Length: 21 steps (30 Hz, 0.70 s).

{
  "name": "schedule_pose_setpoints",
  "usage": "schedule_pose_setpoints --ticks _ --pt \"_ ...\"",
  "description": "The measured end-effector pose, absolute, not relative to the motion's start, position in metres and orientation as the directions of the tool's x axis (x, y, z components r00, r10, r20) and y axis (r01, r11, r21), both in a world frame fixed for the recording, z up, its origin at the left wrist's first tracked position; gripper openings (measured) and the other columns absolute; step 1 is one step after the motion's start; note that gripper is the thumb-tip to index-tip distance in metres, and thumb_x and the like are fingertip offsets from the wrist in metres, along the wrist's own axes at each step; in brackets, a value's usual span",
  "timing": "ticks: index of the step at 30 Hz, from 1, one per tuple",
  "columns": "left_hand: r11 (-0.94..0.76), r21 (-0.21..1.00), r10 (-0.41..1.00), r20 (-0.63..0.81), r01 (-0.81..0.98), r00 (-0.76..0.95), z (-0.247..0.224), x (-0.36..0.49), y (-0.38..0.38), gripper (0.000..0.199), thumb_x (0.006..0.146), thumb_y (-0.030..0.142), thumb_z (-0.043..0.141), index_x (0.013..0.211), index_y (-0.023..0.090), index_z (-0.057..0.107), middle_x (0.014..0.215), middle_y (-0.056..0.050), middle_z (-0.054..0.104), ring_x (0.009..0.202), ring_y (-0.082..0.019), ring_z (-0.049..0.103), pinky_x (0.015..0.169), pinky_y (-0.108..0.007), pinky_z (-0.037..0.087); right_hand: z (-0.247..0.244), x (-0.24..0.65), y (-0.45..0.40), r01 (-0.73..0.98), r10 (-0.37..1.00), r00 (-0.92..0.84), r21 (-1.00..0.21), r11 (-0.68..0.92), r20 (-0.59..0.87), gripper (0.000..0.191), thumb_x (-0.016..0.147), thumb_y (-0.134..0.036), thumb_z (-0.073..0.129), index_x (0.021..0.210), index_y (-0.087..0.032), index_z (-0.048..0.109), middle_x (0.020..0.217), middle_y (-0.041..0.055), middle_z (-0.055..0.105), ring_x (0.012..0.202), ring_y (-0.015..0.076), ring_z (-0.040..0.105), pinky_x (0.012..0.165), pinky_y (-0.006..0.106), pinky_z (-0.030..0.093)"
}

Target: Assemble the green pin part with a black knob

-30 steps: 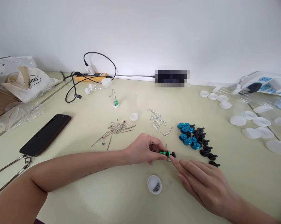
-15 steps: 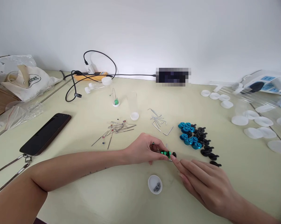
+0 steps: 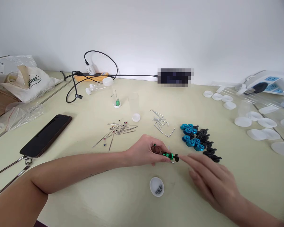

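Observation:
Between the thumb and fingers of my left hand (image 3: pixel 149 151) is a small green metal part (image 3: pixel 169 155) with a black disc-ended piece (image 3: pixel 176 157) at its right end. A thin metal rod runs from it into the palm. My right hand (image 3: pixel 210 179) is just right of the black piece, fingers stretched out, nothing seen in it; whether a fingertip touches the disc is unclear. Blue metal parts (image 3: pixel 190 142) and black parts (image 3: pixel 210 150) lie beyond the right hand. Below the left hand stands a white cap (image 3: pixel 156 187) with small screws inside.
Thin metal pins (image 3: pixel 118 129) and hex keys (image 3: pixel 159 119) lie behind my hands. Farther back are a clear tube (image 3: pixel 133 104) and a green part on a white cap (image 3: pixel 117 104). A phone (image 3: pixel 46 135) lies left; tubes and caps (image 3: pixel 257 134) lie right.
My right hand has moved slightly right, away from the green part. More of the black piece shows at the green part's right end. My left hand keeps its hold.

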<state>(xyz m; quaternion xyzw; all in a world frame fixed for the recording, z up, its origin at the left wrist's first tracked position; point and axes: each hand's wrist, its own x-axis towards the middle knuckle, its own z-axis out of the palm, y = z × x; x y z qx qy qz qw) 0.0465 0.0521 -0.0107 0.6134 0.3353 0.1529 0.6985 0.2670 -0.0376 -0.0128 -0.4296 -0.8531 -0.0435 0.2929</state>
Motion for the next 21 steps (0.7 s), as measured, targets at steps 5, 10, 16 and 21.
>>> schedule_pose_setpoints --ticks 5,10,16,21 --pt "0.220 0.963 0.638 -0.265 0.158 0.723 -0.0103 0.0459 0.0527 0.046 0.063 0.044 0.076 0.092 0.009 0.070 0.070 -0.005 0.062 0.056 -0.005 0.053 0.047 -0.015 0.051 -0.0169 0.2669 -0.0313 0.805 0.804 -0.390 -0.257 0.534 0.449 0.035 0.089 -0.021 0.051 0.124 -0.016 0.050 0.111 0.0052 0.054 0.078 0.0005 0.052 0.059 0.012 0.038" --pt "0.221 0.968 0.626 -0.235 0.120 0.744 -0.0101 0.0444 0.0524 0.044 0.063 0.043 0.076 0.093 0.010 0.070 0.075 -0.006 0.063 0.059 -0.006 0.055 0.048 -0.016 0.050 -0.0198 0.2630 -0.0308 0.803 0.770 -0.405 -0.211 0.557 0.493 0.029 0.086 -0.018 0.056 0.115 -0.018 0.054 0.106 0.0019 0.058 0.088 0.0017 0.055 0.067 0.014 0.038" --pt "0.176 0.978 0.596 -0.194 0.109 0.779 -0.0104 0.0440 0.0523 0.045 0.065 0.042 0.075 0.094 0.009 0.070 0.080 -0.007 0.064 0.060 -0.005 0.054 0.049 -0.015 0.047 -0.0206 0.2654 -0.0339 0.783 0.761 -0.408 -0.235 0.576 0.505 0.025 0.085 -0.016 0.058 0.109 -0.018 0.056 0.102 0.0002 0.060 0.084 0.0015 0.055 0.065 0.015 0.037" --pt "0.153 0.982 0.594 -0.177 0.106 0.785 -0.0117 0.0437 0.0525 0.045 0.065 0.042 0.075 0.095 0.008 0.070 0.080 -0.008 0.064 0.060 -0.005 0.053 0.050 -0.015 0.045 -0.0222 0.2653 -0.0348 0.782 0.737 -0.413 -0.206 0.588 0.536 0.026 0.084 -0.015 0.060 0.110 -0.017 0.057 0.102 0.0004 0.060 0.086 0.0019 0.055 0.069 0.016 0.038"
